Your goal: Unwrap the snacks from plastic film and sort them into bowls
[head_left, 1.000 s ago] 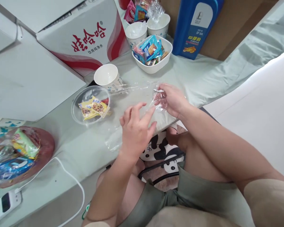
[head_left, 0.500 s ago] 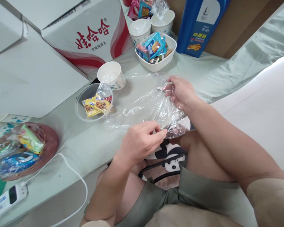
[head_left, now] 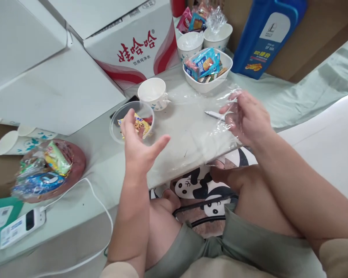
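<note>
My left hand (head_left: 142, 143) is open, thumb and fingers spread and nothing between them. It hovers in front of a clear round plastic bowl (head_left: 113, 125) holding yellow snack packets (head_left: 142, 123). My right hand (head_left: 248, 116) has its fingers curled on a crinkled sheet of clear plastic film (head_left: 229, 90), which trails left over the tabletop. Just left of those fingers a slim silver-white pen (head_left: 214, 114) shows on the table, its far end hidden by the hand. A white paper cup (head_left: 152, 92) stands behind the plastic bowl.
A white bowl of snack packets (head_left: 208, 83), two paper cups (head_left: 190, 46) and a blue jug (head_left: 258, 58) stand at the back. White cartons (head_left: 139, 42) rise at the left. Nearer are a reddish plate (head_left: 81, 158) of wrapped snacks and a power bank (head_left: 21, 227) with its cable.
My left hand has let go of the film and moved left and up, opening towards the plastic bowl. The right hand has drawn the film rightward. The view has shifted left.
</note>
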Motion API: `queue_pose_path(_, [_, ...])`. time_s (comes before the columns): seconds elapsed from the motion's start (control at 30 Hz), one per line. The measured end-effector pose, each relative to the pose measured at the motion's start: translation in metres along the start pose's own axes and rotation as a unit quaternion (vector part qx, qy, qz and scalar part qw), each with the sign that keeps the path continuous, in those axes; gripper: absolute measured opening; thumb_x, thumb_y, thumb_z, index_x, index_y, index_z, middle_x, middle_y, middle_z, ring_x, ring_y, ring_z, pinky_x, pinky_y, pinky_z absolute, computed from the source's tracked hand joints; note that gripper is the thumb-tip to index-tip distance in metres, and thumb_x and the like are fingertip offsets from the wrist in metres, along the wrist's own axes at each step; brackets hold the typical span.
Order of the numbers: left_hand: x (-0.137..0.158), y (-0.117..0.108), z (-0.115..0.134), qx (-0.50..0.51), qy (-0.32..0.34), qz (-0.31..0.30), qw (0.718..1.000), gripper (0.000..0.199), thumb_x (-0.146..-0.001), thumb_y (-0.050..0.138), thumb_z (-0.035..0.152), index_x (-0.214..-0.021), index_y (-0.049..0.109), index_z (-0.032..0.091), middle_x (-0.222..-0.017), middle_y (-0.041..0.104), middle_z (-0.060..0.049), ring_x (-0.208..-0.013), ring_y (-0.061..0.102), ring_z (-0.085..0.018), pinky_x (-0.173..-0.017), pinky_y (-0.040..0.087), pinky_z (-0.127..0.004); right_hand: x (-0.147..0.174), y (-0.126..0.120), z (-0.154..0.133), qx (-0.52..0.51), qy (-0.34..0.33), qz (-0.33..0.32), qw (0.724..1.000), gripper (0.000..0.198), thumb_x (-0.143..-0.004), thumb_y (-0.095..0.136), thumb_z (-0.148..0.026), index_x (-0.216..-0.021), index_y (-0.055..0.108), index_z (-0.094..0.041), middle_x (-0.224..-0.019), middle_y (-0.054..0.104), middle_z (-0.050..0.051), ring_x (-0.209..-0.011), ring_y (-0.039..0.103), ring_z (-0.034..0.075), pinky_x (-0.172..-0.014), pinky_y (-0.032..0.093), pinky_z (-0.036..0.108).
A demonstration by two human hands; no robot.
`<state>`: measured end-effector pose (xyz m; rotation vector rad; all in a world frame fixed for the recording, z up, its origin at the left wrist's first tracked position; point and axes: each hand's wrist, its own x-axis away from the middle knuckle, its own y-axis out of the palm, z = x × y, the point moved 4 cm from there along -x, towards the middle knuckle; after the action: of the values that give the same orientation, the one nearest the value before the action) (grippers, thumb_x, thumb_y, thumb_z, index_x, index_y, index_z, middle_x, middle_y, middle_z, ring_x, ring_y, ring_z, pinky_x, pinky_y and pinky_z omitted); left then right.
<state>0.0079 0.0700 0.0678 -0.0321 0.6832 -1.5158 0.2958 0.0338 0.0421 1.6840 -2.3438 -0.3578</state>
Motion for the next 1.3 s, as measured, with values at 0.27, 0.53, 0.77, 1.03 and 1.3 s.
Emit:
queue_pose_path(0.27, [0.002,0.021,-0.001,0.176,-0.201,-0.115,0.957,0.031,-0.075,0.078,0.047,-0.082,0.065,0.019,-0.078,0.073,-0.003,-0.065,0.071,-0.015,-0.054,0.054,-0.024,0.012,-0.009,-0.015,0.044,0.030,0.033,0.998,0.030,-0.089,0.051,-0.058,-0.095,0.061,-0.030,-0.092,0.073,0.003,-0.064,0.062,0.015,-0.056,0.050,0.030])
queue_pose_path(0.53, [-0.016,-0.005,-0.014,0.267,-0.178,0.024,0.947,0.026,-0.076,0.080,0.038,-0.084,0.060,0.023,-0.066,0.067,0.005,-0.052,0.065,-0.010,-0.042,0.044,-0.018,0.017,0.007,0.022,0.141,0.097,-0.091,0.981,0.026,-0.073,0.081,-0.040,-0.086,0.068,-0.022,-0.083,0.075,0.003,-0.073,0.071,0.017,-0.078,0.061,0.036])
queue_pose_path(0.77, [-0.007,0.000,-0.018,0.279,-0.235,-0.136,0.921,0.048,-0.061,0.089,0.041,-0.099,0.070,0.018,-0.097,0.079,-0.008,-0.088,0.076,-0.020,-0.075,0.062,-0.028,0.011,0.004,0.015,0.113,0.039,-0.006,0.993,0.021,-0.083,0.069,-0.035,-0.097,0.058,-0.026,-0.073,0.070,-0.003,-0.051,0.063,0.011,-0.057,0.057,0.029])
queue_pose_path(1.03, [-0.013,-0.015,-0.030,0.168,-0.173,-0.041,0.970,0.031,-0.081,0.075,0.049,-0.091,0.070,0.019,-0.048,0.059,0.005,-0.037,0.055,-0.009,-0.038,0.041,-0.019,0.009,-0.012,0.008,0.135,-0.047,0.061,0.988,0.024,-0.074,0.066,-0.027,-0.085,0.045,-0.027,-0.109,0.070,0.000,-0.054,0.062,0.009,-0.040,0.037,0.024])
queue_pose_path(1.3, [-0.017,-0.032,-0.035,0.210,-0.099,0.063,0.971,0.022,-0.076,0.080,0.041,-0.083,0.074,0.021,-0.057,0.061,0.004,-0.040,0.050,-0.007,-0.036,0.041,-0.019,0.004,0.004,0.016,0.084,0.074,0.018,0.994,0.039,-0.071,0.064,-0.034,-0.106,0.049,-0.030,-0.107,0.069,0.000,-0.055,0.057,0.011,-0.044,0.039,0.026])
